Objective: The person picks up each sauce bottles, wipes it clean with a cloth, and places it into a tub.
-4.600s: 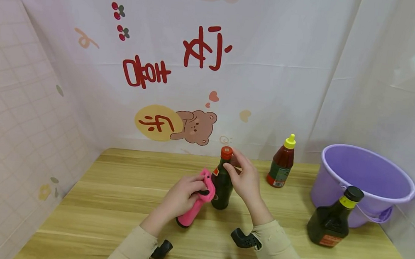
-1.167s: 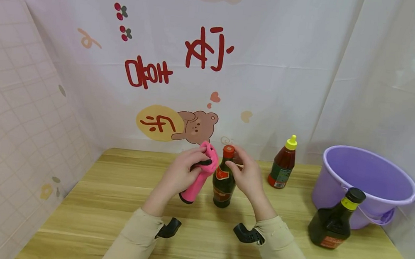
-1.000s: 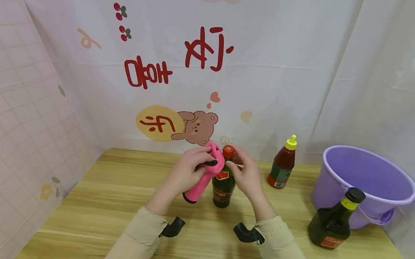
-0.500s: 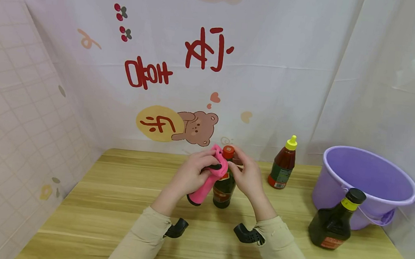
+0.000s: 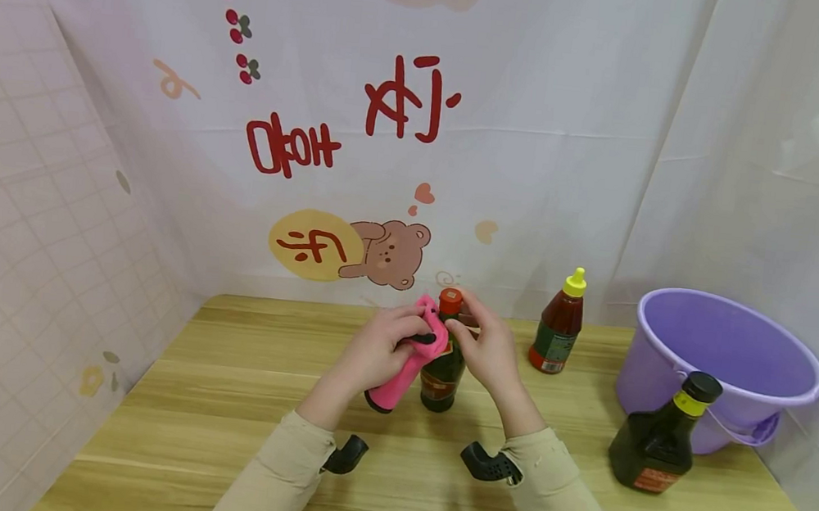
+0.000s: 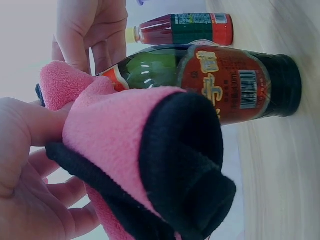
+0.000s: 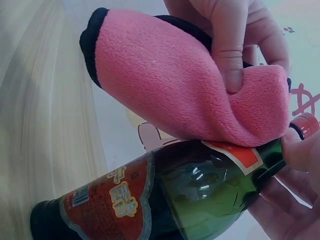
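Note:
My left hand pinches a pink cloth with black edging between thumb and fingers. Folded and hanging down, the cloth lies against the neck and shoulder of a dark green glass bottle. This bottle stands on the table, has a red cap, and carries a brown-red label with gold characters. Thumb and fingers of my right hand grip its neck just below the cap. In the head view the cloth hides part of the bottle's left side.
Behind and right of my right hand stands a red sauce bottle with a yellow nozzle cap. A dark bottle with a black cap stands farther right, in front of a purple bucket. A printed white curtain closes off the wooden table's back.
My left hand has brought the cloth rightward onto the bottle, then slightly lower. Compared with the oldest frame, the bottle is turned so its label faces forward. My right hand keeps its hold.

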### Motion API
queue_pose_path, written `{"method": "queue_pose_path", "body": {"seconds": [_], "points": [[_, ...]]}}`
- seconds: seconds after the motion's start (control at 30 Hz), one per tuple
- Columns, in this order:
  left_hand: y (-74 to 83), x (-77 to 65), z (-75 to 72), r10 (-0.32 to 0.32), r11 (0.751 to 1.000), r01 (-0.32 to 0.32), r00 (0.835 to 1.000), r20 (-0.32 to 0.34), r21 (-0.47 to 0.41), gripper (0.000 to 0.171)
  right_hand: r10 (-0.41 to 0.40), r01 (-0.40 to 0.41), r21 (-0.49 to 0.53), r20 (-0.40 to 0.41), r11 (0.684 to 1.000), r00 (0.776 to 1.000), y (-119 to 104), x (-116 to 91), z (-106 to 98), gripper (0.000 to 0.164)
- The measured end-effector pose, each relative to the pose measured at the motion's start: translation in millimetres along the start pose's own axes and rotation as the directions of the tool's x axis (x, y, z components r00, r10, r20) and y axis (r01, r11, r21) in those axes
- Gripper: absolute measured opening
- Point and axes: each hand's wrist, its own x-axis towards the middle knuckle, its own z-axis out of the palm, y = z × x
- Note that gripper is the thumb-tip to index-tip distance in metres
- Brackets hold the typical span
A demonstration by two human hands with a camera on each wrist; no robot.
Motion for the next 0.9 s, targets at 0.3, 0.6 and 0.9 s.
{"method": "queue_pose_path", "body": {"seconds": [0.3, 0.6, 0.9], "points": [[-3.1, -9.8, 4.2, -0.028, 0.999, 0.027, 0.999, 0.032, 0.029, 0.029, -0.011, 0.011, -0.021, -0.01, 1.0, 1.0, 2, 0, 1, 0.049], [-6.9, -21.2, 10.1, -0.061, 0.998, 0.06, 0.998, 0.033, 0.026, 0.028, 0.011, -0.011, -0.012, -0.011, 1.0, 1.0, 0, -1, 1, 0.048], [-10.0, -30.1, 13.3, -0.078, 0.997, 0.078, 0.996, 0.039, 0.002, 0.029, 0.021, -0.021, -0.001, -0.014, 1.0, 1.0, 0, -1, 1, 0.049]]}}
